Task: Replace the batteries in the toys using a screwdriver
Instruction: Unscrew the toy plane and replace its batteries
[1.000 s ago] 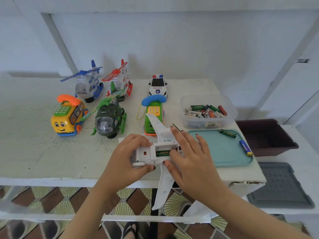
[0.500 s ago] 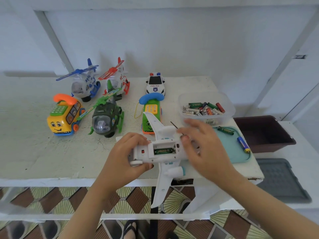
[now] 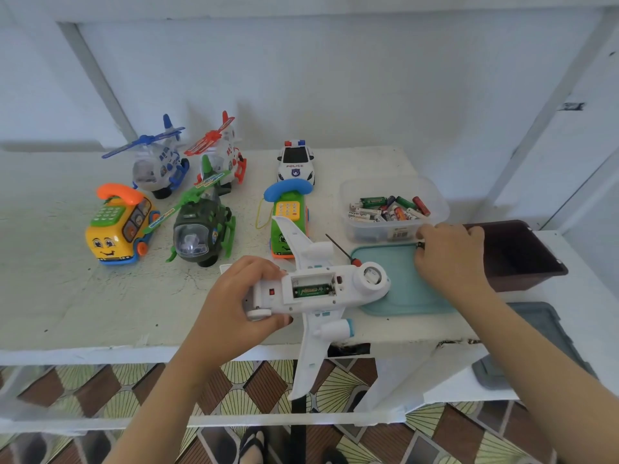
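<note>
Lettering is showing "POLICE" on the car point(image 3: 295, 162) and "Heybright" on a battery point(image 3: 359, 214) in the tub point(image 3: 435, 209). Left hand point(image 3: 234, 296) is gripping the plane point(image 3: 351, 291) above the bench point(image 3: 50, 289) edge, belly up, fuselage running left to right, wings pointing far and near. Right hand point(image 3: 449, 259) is curling over the tray point(image 3: 402, 293); whether it is gripping anything I cannot tell.

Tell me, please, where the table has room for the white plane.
Bare: the table front-left, bordered by yellow bus phone, green helicopter, left hand and front edge; also the middle of the teal tray, between white plane and right hand. Crowded: the toy rows behind.
</note>
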Tool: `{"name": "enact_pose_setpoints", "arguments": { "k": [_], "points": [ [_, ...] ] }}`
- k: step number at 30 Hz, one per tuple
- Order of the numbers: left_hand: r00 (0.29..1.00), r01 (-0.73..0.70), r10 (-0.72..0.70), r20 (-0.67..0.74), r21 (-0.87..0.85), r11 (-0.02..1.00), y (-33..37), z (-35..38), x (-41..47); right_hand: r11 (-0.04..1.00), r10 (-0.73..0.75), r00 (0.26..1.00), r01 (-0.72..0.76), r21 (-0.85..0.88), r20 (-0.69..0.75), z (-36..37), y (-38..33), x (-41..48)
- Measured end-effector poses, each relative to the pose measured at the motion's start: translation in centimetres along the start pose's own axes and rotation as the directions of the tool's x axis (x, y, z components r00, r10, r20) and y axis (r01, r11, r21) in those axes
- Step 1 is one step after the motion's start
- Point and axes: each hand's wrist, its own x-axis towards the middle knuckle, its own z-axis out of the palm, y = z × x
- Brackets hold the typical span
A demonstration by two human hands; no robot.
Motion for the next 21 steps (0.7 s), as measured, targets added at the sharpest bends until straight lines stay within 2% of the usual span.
{"name": "enact_pose_setpoints", "arguments": {
  "k": [4, 6, 8, 9, 11, 13, 16, 18, 21],
  "points": [
    [1.0, 0.004, -0.004, -0.001, 0.006, 1.0, -0.1, 0.1, -0.1, 0.999, -0.044, 0.999, 0.044, -0.002, -0.024, -0.2, -0.7, -0.1],
    [1.0, 0.009, -0.009, -0.002, 0.009, 1.0, -0.1, 0.1, -0.1, 0.994, -0.041, 0.998, 0.045, 0.095, -0.042, -0.6, -1.2, -0.2],
    [1.0, 0.016, -0.016, -0.005, 0.008, 1.0, -0.2, 0.1, -0.1, 0.959, -0.045, 0.995, 0.068, 0.274, -0.09, -1.2, -1.8, -0.1],
    [1.0, 0.019, -0.019, -0.007, 0.009, 1.0, -0.2, 0.1, -0.1, 0.908, -0.04, 0.993, 0.082, 0.412, -0.111, -1.6, -2.1, -0.2],
    [1.0, 0.021, -0.021, -0.009, 0.006, 1.0, -0.2, 0.2, -0.1, 0.705, -0.021, 0.99, 0.115, 0.7, -0.142, -3.0, -3.2, -0.5],
    [1.0, 0.028, -0.028, -0.009, -0.009, 1.0, -0.1, 0.2, -0.1, 0.508, -0.032, 0.97, 0.222, 0.832, -0.24, -4.8, -4.5, -1.4],
    [0.999, 0.036, -0.037, -0.01, -0.02, 0.999, 0.0, 0.1, -0.1, 0.345, -0.179, 0.9, 0.435, 0.832, -0.397, -6.7, -6.2, -2.7],
    [0.999, 0.039, -0.039, -0.012, -0.027, 0.999, 0.1, 0.1, -0.1, 0.319, -0.334, 0.857, 0.496, 0.808, -0.394, -6.9, -7.0, -3.4],
    [0.999, 0.045, -0.045, -0.008, -0.034, 0.998, 0.0, 0.1, -0.1, 0.338, -0.504, 0.783, 0.568, 0.751, -0.365, -6.1, -7.9, -3.9]
  ]
}}
